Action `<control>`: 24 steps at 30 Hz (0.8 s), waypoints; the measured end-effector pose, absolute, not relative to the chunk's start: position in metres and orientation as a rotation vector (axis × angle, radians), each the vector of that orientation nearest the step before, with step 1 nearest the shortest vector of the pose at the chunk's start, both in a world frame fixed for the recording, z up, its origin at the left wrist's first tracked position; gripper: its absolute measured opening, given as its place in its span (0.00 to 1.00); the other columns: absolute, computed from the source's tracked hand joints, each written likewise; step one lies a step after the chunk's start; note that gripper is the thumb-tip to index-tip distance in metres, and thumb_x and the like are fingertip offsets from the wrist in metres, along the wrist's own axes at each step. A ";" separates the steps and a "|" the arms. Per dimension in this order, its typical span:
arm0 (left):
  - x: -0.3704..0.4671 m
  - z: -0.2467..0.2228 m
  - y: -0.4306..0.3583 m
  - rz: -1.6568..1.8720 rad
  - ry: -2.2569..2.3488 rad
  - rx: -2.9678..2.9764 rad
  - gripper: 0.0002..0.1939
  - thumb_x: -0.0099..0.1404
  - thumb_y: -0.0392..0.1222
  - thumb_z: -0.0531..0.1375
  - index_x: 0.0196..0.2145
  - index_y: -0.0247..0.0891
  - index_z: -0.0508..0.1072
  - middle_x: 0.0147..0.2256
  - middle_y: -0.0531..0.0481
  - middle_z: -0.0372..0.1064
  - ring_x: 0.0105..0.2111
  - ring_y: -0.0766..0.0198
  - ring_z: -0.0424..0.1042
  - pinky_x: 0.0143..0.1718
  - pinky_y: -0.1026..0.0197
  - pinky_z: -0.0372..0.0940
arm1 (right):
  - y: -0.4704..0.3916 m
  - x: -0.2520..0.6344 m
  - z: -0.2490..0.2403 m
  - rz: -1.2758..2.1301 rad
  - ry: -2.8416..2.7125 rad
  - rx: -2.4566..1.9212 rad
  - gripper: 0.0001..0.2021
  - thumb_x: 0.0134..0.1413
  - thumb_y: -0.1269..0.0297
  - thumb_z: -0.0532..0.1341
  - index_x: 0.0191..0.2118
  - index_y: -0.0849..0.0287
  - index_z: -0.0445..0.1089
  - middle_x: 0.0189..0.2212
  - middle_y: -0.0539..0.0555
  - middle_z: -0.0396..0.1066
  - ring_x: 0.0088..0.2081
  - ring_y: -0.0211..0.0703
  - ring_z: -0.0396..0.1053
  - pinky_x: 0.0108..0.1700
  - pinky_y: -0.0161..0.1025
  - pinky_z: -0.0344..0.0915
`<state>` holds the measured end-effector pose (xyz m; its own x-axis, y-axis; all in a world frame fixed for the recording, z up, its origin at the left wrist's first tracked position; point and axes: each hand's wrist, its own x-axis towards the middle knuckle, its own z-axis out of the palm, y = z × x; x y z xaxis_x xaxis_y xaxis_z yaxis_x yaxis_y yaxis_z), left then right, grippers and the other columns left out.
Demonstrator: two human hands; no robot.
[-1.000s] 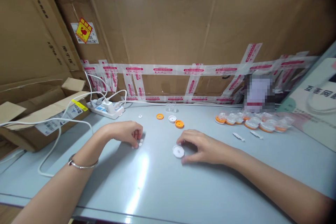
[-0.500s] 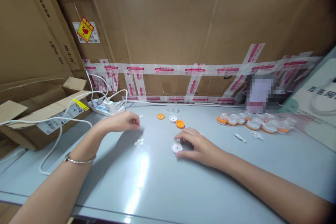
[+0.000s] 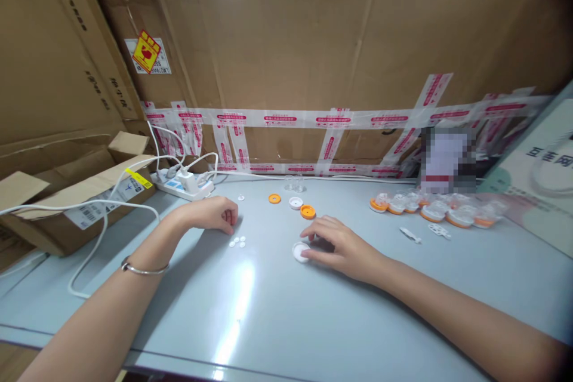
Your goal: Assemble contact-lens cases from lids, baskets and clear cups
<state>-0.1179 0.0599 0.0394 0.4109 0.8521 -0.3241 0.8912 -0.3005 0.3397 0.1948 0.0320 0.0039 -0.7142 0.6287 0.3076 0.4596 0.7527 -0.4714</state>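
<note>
On the left of the table, my left hand has its fingers curled in, the thumb pointing down; whatever is between them, if anything, is hidden. Just below its fingertips lie several small white discs. Near the middle, the thumb of my right hand rests on a shallow white round piece lying flat. The other fingers are bent and held apart from the thumb, above the piece's far side. Behind it are an orange ring-like cap, a white round cap and another orange ring.
Several clear-domed orange and white pieces stand at the right, behind two small white flat parts. Clear cups are at the back. A power strip with white cables and an open cardboard box occupy the left.
My left hand has come slightly down and nearer the small discs. The thumb of my right hand has moved from the white round piece's near edge onto its face.
</note>
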 end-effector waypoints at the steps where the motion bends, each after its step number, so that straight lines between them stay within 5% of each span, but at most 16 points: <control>1: -0.118 0.039 0.060 -0.116 1.480 2.210 0.11 0.49 0.45 0.60 0.29 0.37 0.72 0.29 0.51 0.72 0.29 0.64 0.69 0.29 0.67 0.60 | 0.032 0.195 0.004 0.502 -2.495 -0.826 0.11 0.53 0.56 0.58 0.39 0.56 0.66 0.33 0.54 0.68 0.38 0.42 0.63 0.41 0.41 0.59; 10: -0.107 0.047 0.054 0.021 1.556 2.347 0.07 0.53 0.39 0.55 0.26 0.35 0.72 0.27 0.49 0.71 0.28 0.63 0.68 0.31 0.65 0.59 | 0.033 0.197 0.009 0.512 -2.575 -0.839 0.18 0.45 0.51 0.63 0.40 0.56 0.67 0.34 0.53 0.68 0.40 0.45 0.62 0.44 0.42 0.58; 16: -0.037 0.037 0.023 0.673 1.138 2.636 0.07 0.61 0.36 0.53 0.31 0.37 0.71 0.31 0.51 0.70 0.33 0.66 0.68 0.38 0.64 0.58 | 0.032 0.193 0.005 0.472 -2.580 -0.862 0.12 0.47 0.55 0.62 0.38 0.54 0.69 0.35 0.53 0.67 0.42 0.46 0.61 0.45 0.43 0.56; 24: -0.006 0.006 0.014 0.644 1.100 2.652 0.06 0.62 0.39 0.54 0.31 0.38 0.71 0.31 0.51 0.71 0.32 0.66 0.69 0.35 0.62 0.56 | 0.035 0.192 0.001 0.437 -2.566 -0.836 0.13 0.47 0.53 0.62 0.37 0.54 0.70 0.33 0.53 0.67 0.40 0.45 0.61 0.43 0.43 0.58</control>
<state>-0.0057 0.0141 0.0059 0.6284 0.7106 0.3166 0.6240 -0.7034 0.3403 0.1920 0.0347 0.0007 -0.7387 0.6138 0.2784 0.4871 0.7717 -0.4090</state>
